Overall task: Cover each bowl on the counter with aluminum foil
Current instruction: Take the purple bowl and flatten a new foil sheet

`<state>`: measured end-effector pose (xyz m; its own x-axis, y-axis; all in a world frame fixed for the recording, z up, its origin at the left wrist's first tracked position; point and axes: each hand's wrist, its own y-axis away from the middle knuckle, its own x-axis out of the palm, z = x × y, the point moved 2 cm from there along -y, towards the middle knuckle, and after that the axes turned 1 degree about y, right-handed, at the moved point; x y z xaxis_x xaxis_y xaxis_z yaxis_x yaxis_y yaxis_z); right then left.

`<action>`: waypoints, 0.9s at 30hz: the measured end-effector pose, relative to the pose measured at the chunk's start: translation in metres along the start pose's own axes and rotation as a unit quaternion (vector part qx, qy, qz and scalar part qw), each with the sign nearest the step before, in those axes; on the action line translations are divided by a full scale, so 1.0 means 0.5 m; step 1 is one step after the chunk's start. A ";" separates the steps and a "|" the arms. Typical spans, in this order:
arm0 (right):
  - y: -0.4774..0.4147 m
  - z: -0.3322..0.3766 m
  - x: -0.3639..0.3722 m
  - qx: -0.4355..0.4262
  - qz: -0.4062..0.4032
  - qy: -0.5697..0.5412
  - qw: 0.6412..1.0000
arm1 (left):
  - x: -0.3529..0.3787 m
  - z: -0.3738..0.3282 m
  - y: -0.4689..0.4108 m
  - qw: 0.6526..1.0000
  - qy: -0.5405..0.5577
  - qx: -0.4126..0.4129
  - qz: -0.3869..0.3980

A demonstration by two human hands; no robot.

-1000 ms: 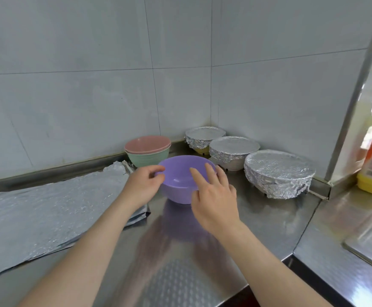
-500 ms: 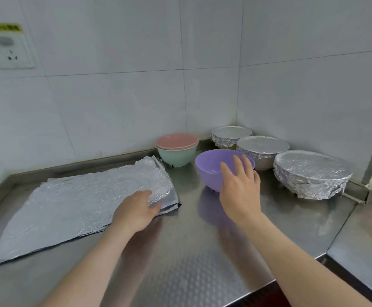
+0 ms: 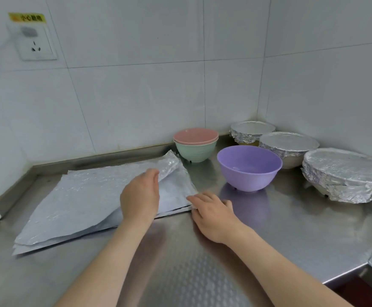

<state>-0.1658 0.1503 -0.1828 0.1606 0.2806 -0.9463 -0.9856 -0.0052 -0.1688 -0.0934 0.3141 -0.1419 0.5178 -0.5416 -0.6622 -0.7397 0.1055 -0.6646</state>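
Right hand (image 3: 211,209) left the purple bowl (image 3: 249,171), fingers (image 3: 195,198) flat on the foil stack (image 3: 81,196); left hand (image 3: 139,197) seemingly pinches up the top sheet (image 3: 169,165) for draping.

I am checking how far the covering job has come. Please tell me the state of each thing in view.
Purple bowl: upright, uncovered, empty.
Pink bowl: uncovered, nested in green bowl.
Foil-wrapped bowls: all three covered.
Top foil sheet: corner lifted by left hand.
Foil stack: flat, corner pressed by right hand.
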 end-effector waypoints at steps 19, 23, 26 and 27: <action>0.079 -0.044 -0.120 -0.046 -0.114 -0.432 0.893 | -0.230 0.104 0.198 0.925 0.335 0.071 0.168; 0.120 -0.075 -0.076 -0.095 -0.117 -0.129 0.980 | -0.239 0.152 0.213 0.938 0.293 0.040 0.183; 0.152 -0.083 -0.052 -0.166 -0.093 0.015 0.982 | -0.245 0.165 0.215 0.933 0.280 0.029 0.224; 0.157 -0.082 -0.051 -0.188 -0.092 0.036 0.977 | -0.247 0.167 0.214 0.932 0.267 0.045 0.242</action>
<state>-0.2454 0.1034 -0.1834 0.3494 0.2417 -0.9052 -0.8531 -0.3173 -0.4140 -0.2006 0.4616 -0.1602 -0.1733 -0.7478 -0.6409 -0.7800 0.5016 -0.3742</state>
